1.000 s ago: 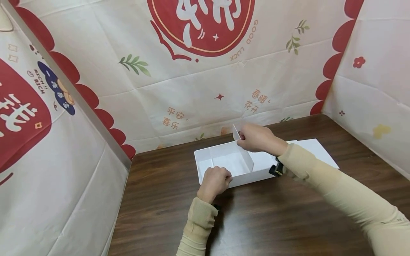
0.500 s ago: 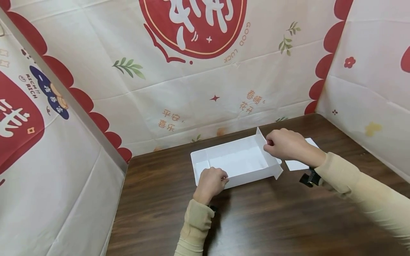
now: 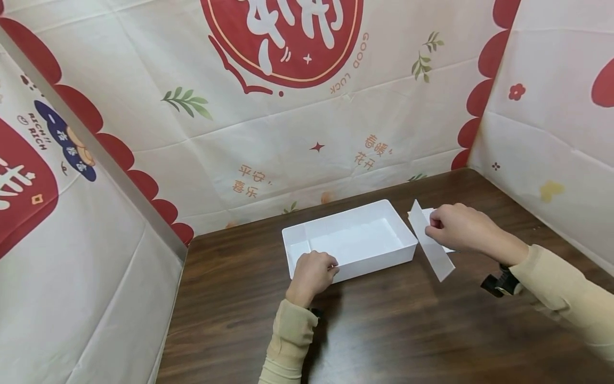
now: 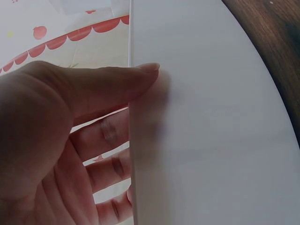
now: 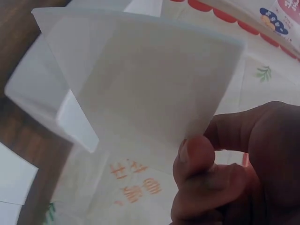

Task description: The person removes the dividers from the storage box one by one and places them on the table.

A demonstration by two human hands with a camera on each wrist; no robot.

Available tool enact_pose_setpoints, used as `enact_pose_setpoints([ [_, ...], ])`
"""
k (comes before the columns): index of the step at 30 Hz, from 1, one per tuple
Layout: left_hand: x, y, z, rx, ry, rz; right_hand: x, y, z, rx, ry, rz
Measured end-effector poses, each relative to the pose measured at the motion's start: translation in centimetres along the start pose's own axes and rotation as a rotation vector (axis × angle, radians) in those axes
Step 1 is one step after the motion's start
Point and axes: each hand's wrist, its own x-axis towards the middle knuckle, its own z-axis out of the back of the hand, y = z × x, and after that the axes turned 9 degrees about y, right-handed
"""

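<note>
A white rectangular open-topped box (image 3: pixel 374 258) stands on the dark wooden table. My left hand (image 3: pixel 313 274) grips its near wall, thumb on the outside and fingers over the rim into the box; the left wrist view shows the thumb (image 4: pixel 145 70) against the white wall. To the right of the box, my right hand (image 3: pixel 462 226) pinches a thin white divider panel (image 3: pixel 434 250) by its edge, held tilted in the air. In the right wrist view the panel (image 5: pixel 140 84) spreads out in front of the curled fingers (image 5: pixel 197 154).
Flat white pieces (image 3: pixel 427 213) lie on the table (image 3: pixel 230 298) behind the right hand, partly hidden by it and the panel. Printed cloth (image 3: pixel 268 138) hangs behind the table and along both sides.
My right hand has drawn the divider panel rightward along the box and out past its right end. The left hand keeps its grip on the near wall.
</note>
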Motion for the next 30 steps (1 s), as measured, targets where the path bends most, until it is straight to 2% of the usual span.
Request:
enact_pose_setpoints([
  [7, 0.0, -0.1, -0.1, 0.005, -0.005, -0.005, -1.2, -2.7, -2.0, 0.019, -0.028, 0.026],
  [18, 0.0, 0.0, 0.0, -0.027, -0.003, 0.001, -2.0, -6.8, -4.7, 0.105, 0.038, 0.044],
  [25, 0.0, 0.0, -0.2, -0.045, 0.005, 0.006, -2.5, -8.6, -5.7, 0.202, 0.157, -0.011],
  [30, 0.0, 0.0, -0.2, -0.046, 0.004, 0.005, -2.6, -9.5, -6.1, 0.234, 0.179, -0.037],
])
